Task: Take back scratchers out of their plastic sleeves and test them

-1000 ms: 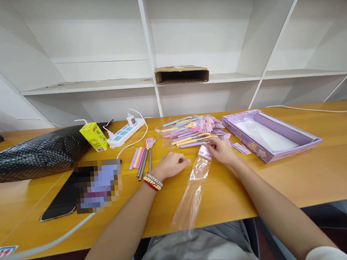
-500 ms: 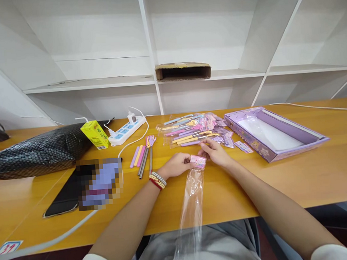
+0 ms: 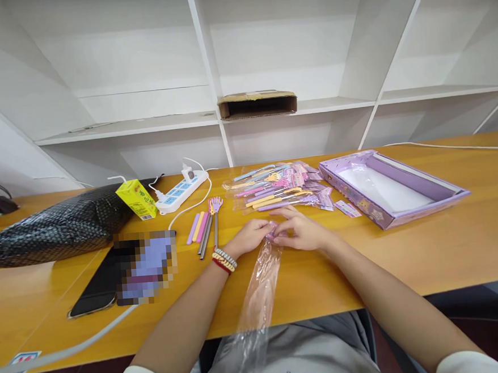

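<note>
A long clear plastic bag (image 3: 256, 294) hangs from between my hands over the table's front edge toward my lap. The pink printed card (image 3: 271, 231) at its top is mostly covered by fingers. My left hand (image 3: 251, 237) is closed, pinching the bag at the card's left side. On the other side, my right hand (image 3: 303, 231) bends its fingers onto the card and the bag's top, closed on them. Left of my hands lie loose back scratcher parts: metal rods (image 3: 205, 235) with small hand-shaped heads (image 3: 216, 204), and purple, yellow and pink handles (image 3: 198, 227).
Behind my hands lies a pile of bagged back scratchers (image 3: 274, 187). A loose card (image 3: 348, 208) and a purple box (image 3: 404, 215) are right. Leftward are a power strip (image 3: 183, 191), yellow drink carton (image 3: 136, 200), black wrapped bundle (image 3: 59, 222) and phone (image 3: 97, 282). A cardboard box (image 3: 258, 104) sits on the shelf.
My right hand has moved down and left from above the card, its fingers now over the card. The bag's lower end has swung a little left.
</note>
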### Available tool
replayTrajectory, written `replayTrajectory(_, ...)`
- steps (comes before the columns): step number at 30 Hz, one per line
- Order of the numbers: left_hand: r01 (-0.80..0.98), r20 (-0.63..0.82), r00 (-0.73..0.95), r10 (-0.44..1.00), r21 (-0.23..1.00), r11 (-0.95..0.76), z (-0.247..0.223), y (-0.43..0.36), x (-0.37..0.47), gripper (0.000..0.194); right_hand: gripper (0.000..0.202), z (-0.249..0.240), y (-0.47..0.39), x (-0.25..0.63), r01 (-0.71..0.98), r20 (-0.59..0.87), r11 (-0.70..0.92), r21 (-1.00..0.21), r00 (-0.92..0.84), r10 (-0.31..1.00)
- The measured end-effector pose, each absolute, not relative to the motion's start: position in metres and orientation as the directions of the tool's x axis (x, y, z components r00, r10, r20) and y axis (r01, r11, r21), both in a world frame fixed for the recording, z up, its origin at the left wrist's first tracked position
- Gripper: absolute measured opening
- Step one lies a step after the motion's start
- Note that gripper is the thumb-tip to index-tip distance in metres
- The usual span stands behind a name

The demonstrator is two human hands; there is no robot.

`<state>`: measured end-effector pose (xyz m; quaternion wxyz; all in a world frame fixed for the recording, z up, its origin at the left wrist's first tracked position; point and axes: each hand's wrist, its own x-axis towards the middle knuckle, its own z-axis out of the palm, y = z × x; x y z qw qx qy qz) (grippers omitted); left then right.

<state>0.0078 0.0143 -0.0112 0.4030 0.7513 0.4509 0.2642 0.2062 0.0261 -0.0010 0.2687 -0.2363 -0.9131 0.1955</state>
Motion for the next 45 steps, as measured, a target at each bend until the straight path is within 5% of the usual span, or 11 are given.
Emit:
replayTrajectory(12,0.578,0.028,0.499,0.866,0.734,-0.356,-0.012,0.014,0.005,0.037,0.014,-0.003,0.038,0.209,0.472,0.384,0.750,-0.463,-0.656,0.650)
replayTrajectory(20,0.607,0.039,0.496,0.868,0.699,-0.378,-0.010,0.012,0.007,0.039,0.009,-0.008,0.041,0.206,0.415,0.309,0.640,-0.646,-0.625,0.717)
replayTrajectory(28,0.619,0.032,0.482,0.876,0.694,-0.366,-0.009,0.013,0.008,0.035,0.010,-0.022,0.049,0.198,0.252,0.172,0.346,-0.904,-0.527,0.832)
replayTrajectory(36,0.642,-0.004,0.480,0.877,0.683,-0.349,-0.002,0.008,0.008,0.031,0.017,-0.015,0.067,0.217,0.197,0.248,0.292,-0.936,-0.219,0.944)
replayTrajectory(40,0.625,0.010,0.480,0.877,0.697,-0.350,-0.001,0.008,0.009,0.030,0.020,-0.005,0.079,0.249,0.419,0.424,0.367,-0.831,0.048,0.904)
replayTrajectory(45,0.636,0.003,0.477,0.879,0.689,-0.348,0.000,0.007,0.010,0.033,0.027,-0.003,0.091,0.273,0.505,0.423,0.257,-0.824,0.247,0.872)
